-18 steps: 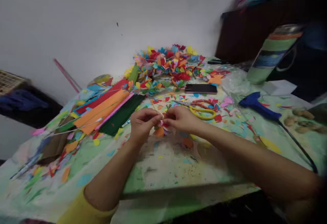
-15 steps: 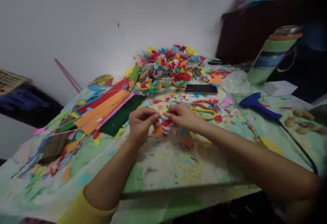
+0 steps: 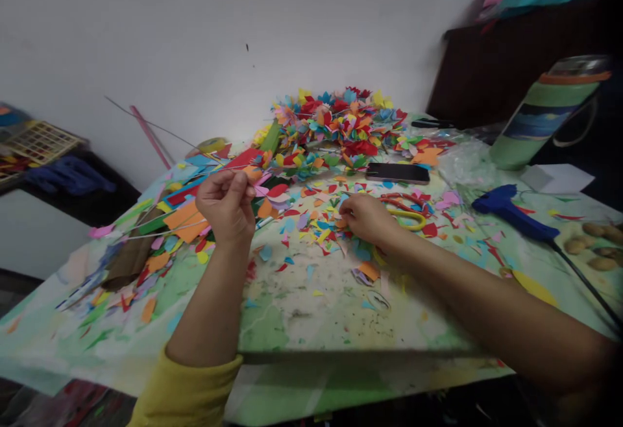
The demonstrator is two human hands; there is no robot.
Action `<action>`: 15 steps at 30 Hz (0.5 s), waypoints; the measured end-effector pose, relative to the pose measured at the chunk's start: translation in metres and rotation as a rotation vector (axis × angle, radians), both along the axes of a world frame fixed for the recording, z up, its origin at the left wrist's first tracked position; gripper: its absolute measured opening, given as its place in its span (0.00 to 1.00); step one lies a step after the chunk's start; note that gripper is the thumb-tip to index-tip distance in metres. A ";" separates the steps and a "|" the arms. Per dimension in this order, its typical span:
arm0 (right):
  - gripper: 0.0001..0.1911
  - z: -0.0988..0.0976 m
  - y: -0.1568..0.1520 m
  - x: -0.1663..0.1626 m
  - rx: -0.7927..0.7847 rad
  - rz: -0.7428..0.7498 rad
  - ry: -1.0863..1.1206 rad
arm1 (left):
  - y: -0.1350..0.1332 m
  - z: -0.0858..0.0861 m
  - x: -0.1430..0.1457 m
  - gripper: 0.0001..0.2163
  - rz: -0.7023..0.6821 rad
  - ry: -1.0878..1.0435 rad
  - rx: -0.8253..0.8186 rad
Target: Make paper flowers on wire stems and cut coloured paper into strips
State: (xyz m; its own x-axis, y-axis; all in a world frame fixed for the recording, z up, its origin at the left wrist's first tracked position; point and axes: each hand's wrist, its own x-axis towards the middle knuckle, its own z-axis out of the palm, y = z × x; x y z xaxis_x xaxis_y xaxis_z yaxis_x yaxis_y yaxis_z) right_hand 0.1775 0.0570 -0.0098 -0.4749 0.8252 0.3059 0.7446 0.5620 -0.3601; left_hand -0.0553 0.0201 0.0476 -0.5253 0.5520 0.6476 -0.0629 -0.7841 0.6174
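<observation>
The two hands, together at one spot before, are now apart. The left hand (image 3: 228, 209) has swung up and to the left with the paper flower (image 3: 275, 197) in its grip, and now covers part of the orange sheet (image 3: 187, 222); a thin wire (image 3: 160, 127) slants leftward beyond it. The right hand (image 3: 367, 219) has let go of the flower and is down at the paper scraps (image 3: 318, 224), which show between the hands. The head view has turned slightly left, revealing more of the basket (image 3: 46, 143).
</observation>
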 end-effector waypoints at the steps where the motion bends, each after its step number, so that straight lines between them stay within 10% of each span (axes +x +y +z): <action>1: 0.09 0.001 -0.002 -0.006 0.026 0.032 -0.010 | 0.001 0.000 -0.001 0.15 0.015 -0.003 -0.006; 15: 0.10 0.001 0.012 -0.121 -0.053 0.071 -0.140 | 0.003 -0.001 -0.004 0.15 0.009 -0.054 -0.037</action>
